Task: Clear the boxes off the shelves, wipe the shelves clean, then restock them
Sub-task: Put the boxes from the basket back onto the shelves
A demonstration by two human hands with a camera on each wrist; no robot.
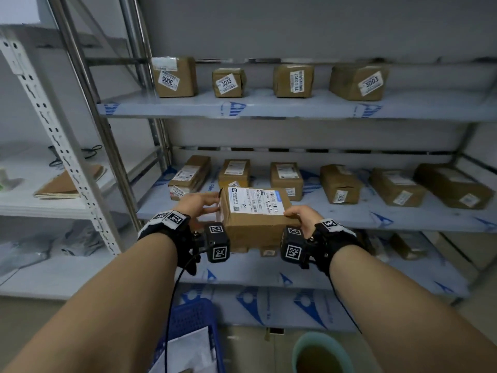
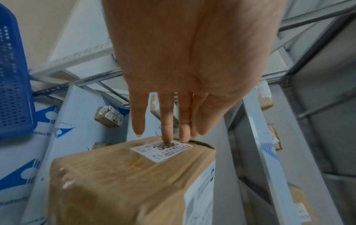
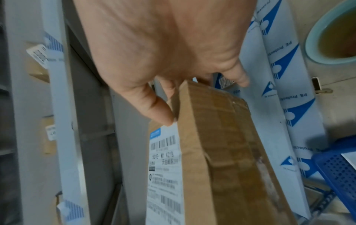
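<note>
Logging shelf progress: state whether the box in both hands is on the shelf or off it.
Off. The cardboard box hangs before the middle shelf, left hand and right hand at its ends; its underside shows, with nothing beneath.

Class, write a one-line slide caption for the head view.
Both hands, left and right, hold a labelled brown cardboard box before the stocked metal shelves.

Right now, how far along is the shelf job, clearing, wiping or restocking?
Hard to tell which stage. In hand: both hands, left hand and right hand, hold one labelled box in front of the middle shelf. Four boxes sit on the top shelf and six on the middle shelf, so either clearing has barely begun or restocking is nearly done. A blue basket and a basin wait below; no cloth is visible.
</note>
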